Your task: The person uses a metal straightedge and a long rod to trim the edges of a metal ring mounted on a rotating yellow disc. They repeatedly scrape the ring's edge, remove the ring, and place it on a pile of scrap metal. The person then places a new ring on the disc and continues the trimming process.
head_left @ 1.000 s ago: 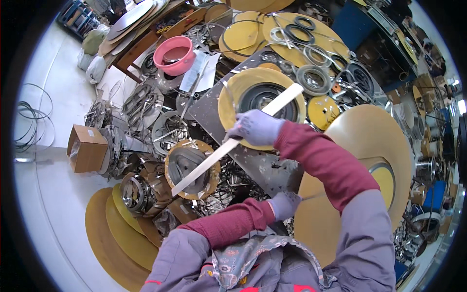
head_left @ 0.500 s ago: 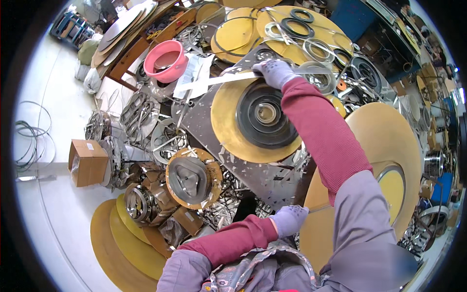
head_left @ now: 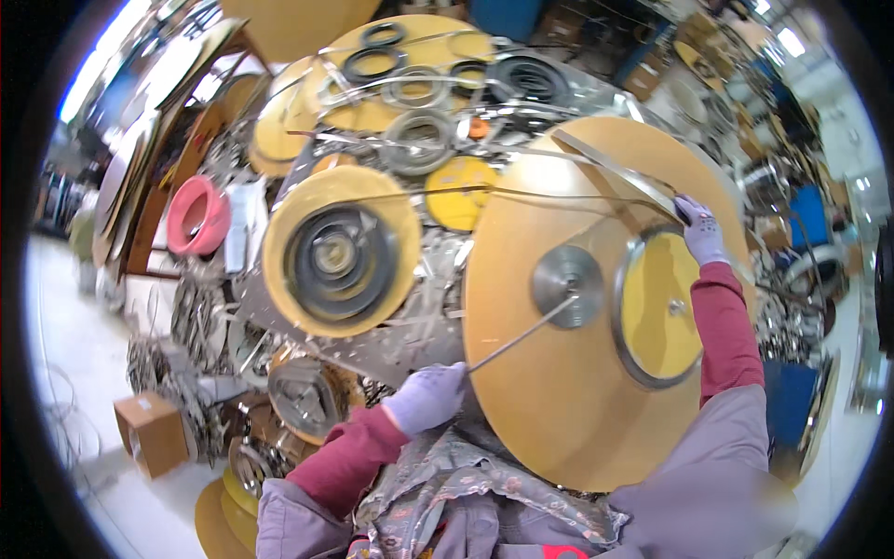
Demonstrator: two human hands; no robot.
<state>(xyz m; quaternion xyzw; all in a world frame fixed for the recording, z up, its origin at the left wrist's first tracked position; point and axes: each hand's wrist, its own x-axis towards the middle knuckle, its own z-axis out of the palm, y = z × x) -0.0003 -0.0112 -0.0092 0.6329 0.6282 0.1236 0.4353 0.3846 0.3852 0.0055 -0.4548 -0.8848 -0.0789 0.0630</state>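
Note:
My left hand (head_left: pixel 426 399), in a pale glove, is closed at the lower left edge of a large tan disc (head_left: pixel 549 410). From it a thin metal rod (head_left: pixel 521 343) slants up to a round grey metal hub (head_left: pixel 568 286) on the disc. At the disc's right side my gloved right hand (head_left: pixel 703 231) is closed on a flat metal strip (head_left: pixel 619 170), which stretches up and left from it. A grey ring around a yellow plate (head_left: pixel 659 307) lies just below that hand. Left of the big disc, a smaller yellow disc (head_left: pixel 279 252) carries a black coil (head_left: pixel 340 265).
A pink bowl (head_left: pixel 197 216) stands at the left, near a cardboard box (head_left: pixel 152 430). Black and silver rings lie on yellow discs (head_left: pixel 428 39) at the back. Loose strip scraps cover the grey tabletop (head_left: pixel 424 345). A small yellow round piece (head_left: pixel 461 194) is beside the large disc.
The view has swung right. My right hand has gone from the black coil's far edge across to the large disc's right side, with a strip in it. My left hand stays at the rod.

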